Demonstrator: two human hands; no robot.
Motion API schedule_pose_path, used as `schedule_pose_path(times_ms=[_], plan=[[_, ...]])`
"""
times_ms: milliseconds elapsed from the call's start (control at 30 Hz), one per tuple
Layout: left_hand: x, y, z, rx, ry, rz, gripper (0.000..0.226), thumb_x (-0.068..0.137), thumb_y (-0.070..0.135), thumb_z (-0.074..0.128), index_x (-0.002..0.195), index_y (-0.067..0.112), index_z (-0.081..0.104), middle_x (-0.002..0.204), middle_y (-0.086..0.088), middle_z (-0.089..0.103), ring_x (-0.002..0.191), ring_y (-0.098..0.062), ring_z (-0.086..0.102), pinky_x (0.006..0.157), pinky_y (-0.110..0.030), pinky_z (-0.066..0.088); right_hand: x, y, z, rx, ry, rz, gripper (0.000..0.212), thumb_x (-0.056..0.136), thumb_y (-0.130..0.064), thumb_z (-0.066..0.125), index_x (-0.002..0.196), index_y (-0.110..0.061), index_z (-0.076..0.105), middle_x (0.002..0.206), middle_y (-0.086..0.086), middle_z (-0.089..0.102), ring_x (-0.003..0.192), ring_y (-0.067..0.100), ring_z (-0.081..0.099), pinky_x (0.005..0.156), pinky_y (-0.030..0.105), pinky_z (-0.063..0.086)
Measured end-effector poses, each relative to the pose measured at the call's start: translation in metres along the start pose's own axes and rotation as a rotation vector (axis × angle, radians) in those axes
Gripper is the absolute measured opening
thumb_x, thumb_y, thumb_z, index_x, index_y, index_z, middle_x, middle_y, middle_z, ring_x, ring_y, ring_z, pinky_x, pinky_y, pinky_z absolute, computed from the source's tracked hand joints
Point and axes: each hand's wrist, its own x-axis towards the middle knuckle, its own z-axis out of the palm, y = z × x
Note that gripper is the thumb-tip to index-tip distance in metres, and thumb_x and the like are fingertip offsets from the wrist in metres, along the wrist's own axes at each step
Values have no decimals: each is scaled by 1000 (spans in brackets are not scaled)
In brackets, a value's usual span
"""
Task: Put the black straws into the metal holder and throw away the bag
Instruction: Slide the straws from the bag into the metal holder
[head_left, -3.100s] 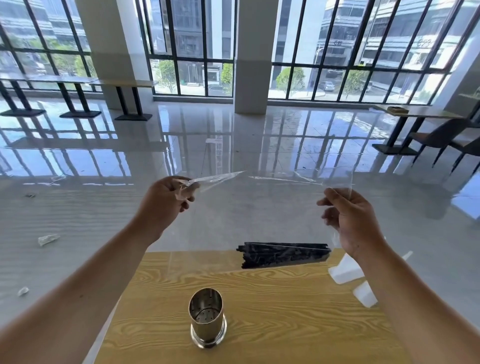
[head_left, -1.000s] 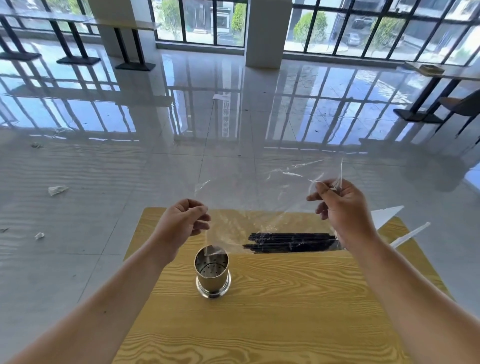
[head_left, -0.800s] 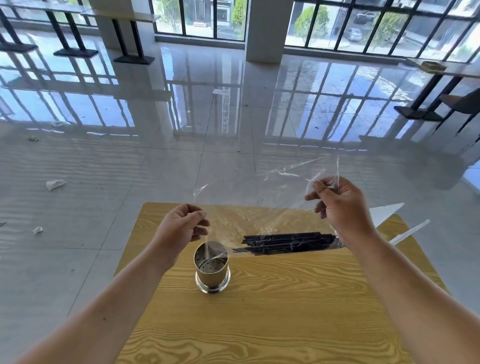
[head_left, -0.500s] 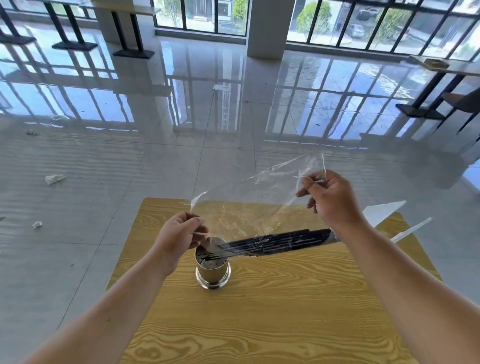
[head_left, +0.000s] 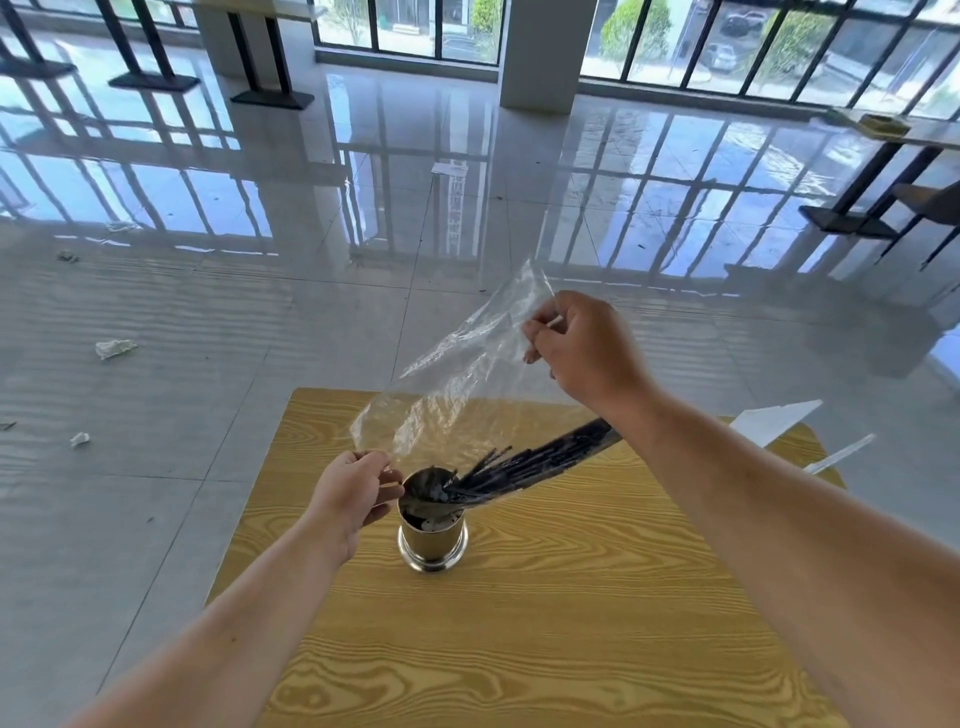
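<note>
Clear bag (head_left: 467, 384) tilted down-left at frame centre: right hand (head_left: 582, 348) pinching the raised corner, left hand (head_left: 353, 488) pinching the low mouth at the metal holder (head_left: 432, 535) rim, funnelling black straws (head_left: 524, 462) in, apparently

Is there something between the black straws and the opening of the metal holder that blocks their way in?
Nothing visible blocks them. The black straws slant down inside the clear bag, their lower ends already at the mouth of the metal holder. The left hand pinches the bag's low corner beside the rim; the right hand lifts the other end.
</note>
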Motion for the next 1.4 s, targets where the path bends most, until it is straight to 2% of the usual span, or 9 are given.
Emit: schedule_pose_path(times_ms=[167,367,633,733,800,933,1067,1233,1400], plan=[[3,-5,-7,-33,34,-31,17,102,30,63,114,19,61,103,-8,77,78,-19,75,68,-37,55,4,-23,10,-54,-47,-13,11,103,-22,69,93,-20,71,76,-6,77,55,-9,63,54,21,40],[2,-6,-13,-35,25,-49,20,102,33,62,115,18,60,107,-8,76,81,-21,74,69,-37,56,6,-45,18,-101,-82,-22,10,104,-24,68,95,-21,71,79,-6,77,71,6,71,55,22,40],[-2,-10,-12,-20,18,-39,21,100,33,63,115,19,60,113,-9,74,88,-22,72,73,-39,55,10,-62,20,-120,-97,-48,12,103,-25,69,92,-19,71,77,-5,77,74,9,72,63,26,50],[-3,-10,-12,-18,4,-37,23,100,35,64,116,20,60,114,-9,73,90,-22,72,75,-39,56,11,-65,17,-128,-85,-52,13,102,-24,69,90,-19,71,75,-5,76,73,10,72,62,25,48],[-4,-10,-11,-18,-8,-36,25,100,37,64,117,20,60,115,-8,73,93,-23,72,77,-40,57,12,-65,11,-128,-76,-57,14,102,-24,69,89,-19,71,74,-5,77,70,7,71,61,26,47],[-7,-8,-7,-13,-32,-35,27,99,40,63,119,21,60,115,-8,73,97,-24,72,77,-40,56,15,-66,-1,-110,-57,-59,18,102,-25,70,84,-25,67,73,-5,77,48,-8,59,52,20,38],[-8,-7,-2,-2,-41,-39,24,101,37,59,118,20,61,114,-8,74,96,-24,72,78,-41,56,19,-71,-11,-137,-12,-76,22,101,-27,71,80,-30,64,67,-10,76,52,-13,60,44,12,36],[-10,-9,0,8,-81,-39,24,102,32,56,119,19,67,110,-7,79,97,-25,75,81,-41,57,18,-66,-13,-121,-47,-83,18,101,-24,71,83,-24,69,67,-9,76,50,-12,60,54,20,41],[-17,-7,-6,-90,-161,25,28,99,34,62,118,15,69,95,-7,81,86,-22,76,78,-40,55,20,-62,-21,-111,-33,-78,16,100,-25,72,84,-23,71,65,-10,76,54,-10,64,56,22,45]])
